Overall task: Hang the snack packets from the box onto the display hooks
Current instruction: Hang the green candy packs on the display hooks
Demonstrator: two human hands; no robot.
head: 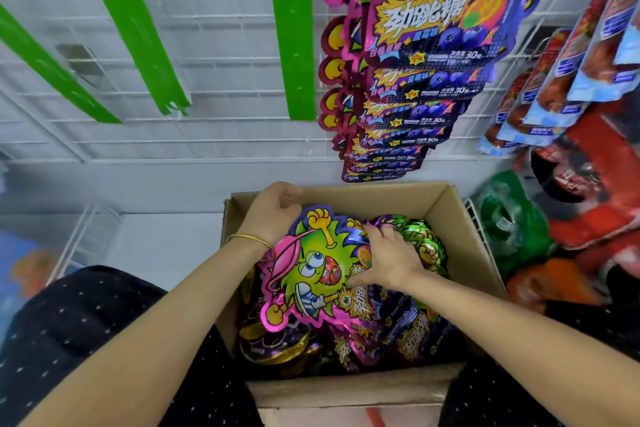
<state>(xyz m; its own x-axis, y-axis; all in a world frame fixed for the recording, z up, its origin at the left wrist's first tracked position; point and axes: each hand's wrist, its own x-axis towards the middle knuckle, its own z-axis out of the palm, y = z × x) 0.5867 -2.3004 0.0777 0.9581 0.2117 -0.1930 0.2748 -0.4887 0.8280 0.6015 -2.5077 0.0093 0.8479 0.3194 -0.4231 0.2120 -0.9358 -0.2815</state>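
White wire display wall [225,45] rises behind a cardboard box [462,218] of snack packets [412,336], probably light and slippery, where the right hand [391,258] lies spread on the top packet [311,270] and the left hand [273,211] curls at its upper edge, grip unclear, likely the best hold.

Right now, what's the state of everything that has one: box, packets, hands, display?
cardboard box: open, still full of packets.
top packet: face up in the box, not lifted out.
left hand: grips the top packet's upper edge.
right hand: fingers spread, resting on the packets.
hung packets: hanging in a row on the wire grid.
green strips: hanging, bare.
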